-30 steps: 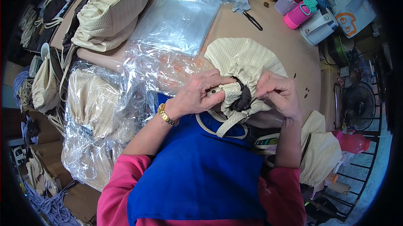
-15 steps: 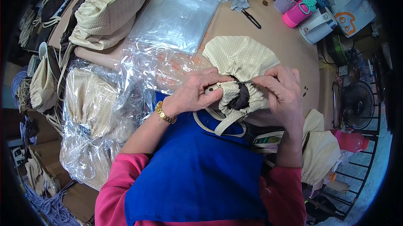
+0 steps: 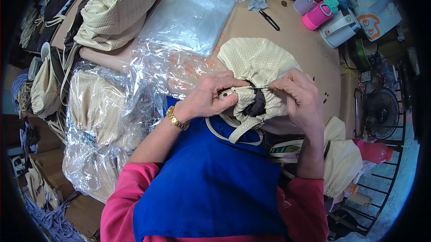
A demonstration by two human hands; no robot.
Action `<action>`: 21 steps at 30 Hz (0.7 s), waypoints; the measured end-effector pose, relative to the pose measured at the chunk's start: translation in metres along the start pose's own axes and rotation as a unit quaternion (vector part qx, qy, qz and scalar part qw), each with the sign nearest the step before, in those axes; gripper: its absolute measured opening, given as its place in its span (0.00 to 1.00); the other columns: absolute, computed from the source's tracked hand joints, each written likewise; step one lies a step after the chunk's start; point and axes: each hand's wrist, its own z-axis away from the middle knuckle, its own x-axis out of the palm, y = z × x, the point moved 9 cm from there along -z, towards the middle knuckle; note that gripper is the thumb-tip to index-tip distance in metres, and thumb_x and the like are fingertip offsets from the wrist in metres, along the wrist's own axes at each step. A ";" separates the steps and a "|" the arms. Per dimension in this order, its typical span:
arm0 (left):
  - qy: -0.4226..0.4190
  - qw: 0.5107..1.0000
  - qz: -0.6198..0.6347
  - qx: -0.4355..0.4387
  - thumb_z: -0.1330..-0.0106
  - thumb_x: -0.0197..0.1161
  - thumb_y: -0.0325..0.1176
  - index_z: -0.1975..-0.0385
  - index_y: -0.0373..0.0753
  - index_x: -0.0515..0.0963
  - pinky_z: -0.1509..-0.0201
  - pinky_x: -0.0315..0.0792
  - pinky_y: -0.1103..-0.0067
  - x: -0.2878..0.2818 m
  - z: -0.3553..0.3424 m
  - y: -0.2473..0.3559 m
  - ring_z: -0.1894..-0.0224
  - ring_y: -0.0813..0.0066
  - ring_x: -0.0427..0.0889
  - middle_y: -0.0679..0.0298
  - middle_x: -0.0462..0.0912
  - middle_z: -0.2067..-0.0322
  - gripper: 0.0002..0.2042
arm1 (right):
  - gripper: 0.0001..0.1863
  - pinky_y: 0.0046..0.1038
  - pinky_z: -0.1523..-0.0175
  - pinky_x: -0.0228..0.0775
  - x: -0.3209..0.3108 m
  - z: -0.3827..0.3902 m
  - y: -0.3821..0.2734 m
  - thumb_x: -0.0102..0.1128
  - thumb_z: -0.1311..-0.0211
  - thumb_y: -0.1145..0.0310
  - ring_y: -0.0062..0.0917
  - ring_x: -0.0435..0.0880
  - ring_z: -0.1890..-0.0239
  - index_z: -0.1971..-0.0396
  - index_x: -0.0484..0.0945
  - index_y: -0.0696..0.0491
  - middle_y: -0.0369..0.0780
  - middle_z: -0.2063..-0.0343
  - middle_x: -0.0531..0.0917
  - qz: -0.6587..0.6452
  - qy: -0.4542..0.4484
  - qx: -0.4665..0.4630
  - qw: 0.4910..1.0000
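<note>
A cream woven bag (image 3: 258,58) with a gathered mouth and dark lining (image 3: 257,105) lies on the table in front of me. My left hand (image 3: 207,94) pinches the edge of its mouth between thumb and fingers. From the fingertips of my right hand (image 3: 300,98) a thin metal tool (image 3: 261,88) reaches across the opening toward my left fingers. Its exact kind is too small to make out. A cream strap (image 3: 246,129) loops from the bag down over my blue apron (image 3: 211,183).
Clear plastic bags (image 3: 184,22) are spread left of the bag, beside a plastic-wrapped cream bag (image 3: 96,107). Another cream bag (image 3: 116,13) stands far left. Black snips (image 3: 269,19), a pink bottle (image 3: 316,15) and a white kettle (image 3: 339,26) sit toward the back right.
My right hand has shifted very slightly, and the thin metal tool shows more plainly across the opening. My left hand keeps its pinch on the bag.
</note>
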 end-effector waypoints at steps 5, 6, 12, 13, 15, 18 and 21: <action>-0.004 1.000 0.002 -0.012 0.42 0.63 0.31 0.51 0.38 0.83 0.68 0.67 0.74 -0.001 0.001 -0.002 0.74 0.69 0.72 0.60 0.71 0.78 0.17 | 0.10 0.30 0.62 0.69 0.004 -0.001 0.004 0.63 0.49 0.84 0.34 0.78 0.68 0.67 0.84 0.56 0.42 0.71 0.75 -0.090 0.039 0.033 0.995; -0.008 1.000 -0.002 -0.012 0.42 0.63 0.31 0.51 0.38 0.83 0.68 0.67 0.74 -0.001 0.001 -0.001 0.74 0.69 0.72 0.60 0.71 0.78 0.17 | 0.10 0.29 0.62 0.69 0.007 0.000 0.009 0.63 0.48 0.85 0.32 0.78 0.68 0.67 0.84 0.57 0.41 0.71 0.75 -0.113 0.028 0.049 0.992; -0.002 1.000 0.013 -0.006 0.42 0.63 0.31 0.51 0.39 0.83 0.67 0.68 0.74 0.000 0.000 0.000 0.74 0.69 0.72 0.59 0.70 0.78 0.18 | 0.13 0.26 0.62 0.69 0.031 0.004 0.039 0.60 0.47 0.88 0.23 0.77 0.66 0.65 0.86 0.58 0.38 0.71 0.74 -0.293 -0.032 0.106 0.950; -0.005 1.000 0.011 -0.008 0.39 0.63 0.35 0.50 0.38 0.83 0.68 0.67 0.75 0.000 0.001 0.000 0.74 0.71 0.72 0.60 0.71 0.77 0.18 | 0.14 0.26 0.62 0.69 0.031 0.005 0.041 0.59 0.47 0.89 0.22 0.77 0.66 0.64 0.86 0.58 0.38 0.71 0.74 -0.322 -0.040 0.104 0.940; -0.010 1.000 0.009 -0.011 0.34 0.63 0.43 0.48 0.37 0.83 0.68 0.65 0.77 0.000 0.001 0.000 0.73 0.75 0.71 0.63 0.73 0.76 0.20 | 0.15 0.26 0.62 0.69 0.029 0.007 0.043 0.59 0.47 0.89 0.22 0.77 0.65 0.64 0.86 0.58 0.37 0.71 0.75 -0.343 -0.020 0.107 0.933; -0.024 1.000 0.001 -0.018 0.34 0.64 0.42 0.48 0.37 0.82 0.68 0.66 0.77 0.000 0.001 -0.002 0.73 0.75 0.72 0.62 0.74 0.76 0.19 | 0.15 0.25 0.62 0.69 0.020 0.012 0.039 0.60 0.48 0.88 0.23 0.78 0.65 0.64 0.87 0.56 0.38 0.71 0.75 -0.284 0.037 0.106 0.952; -0.020 1.000 0.000 -0.019 0.34 0.63 0.42 0.48 0.37 0.82 0.68 0.65 0.77 0.001 0.003 -0.005 0.73 0.75 0.71 0.63 0.73 0.76 0.19 | 0.15 0.27 0.62 0.69 0.010 0.009 0.027 0.62 0.51 0.87 0.26 0.78 0.65 0.65 0.88 0.54 0.39 0.71 0.75 -0.183 0.041 0.073 0.980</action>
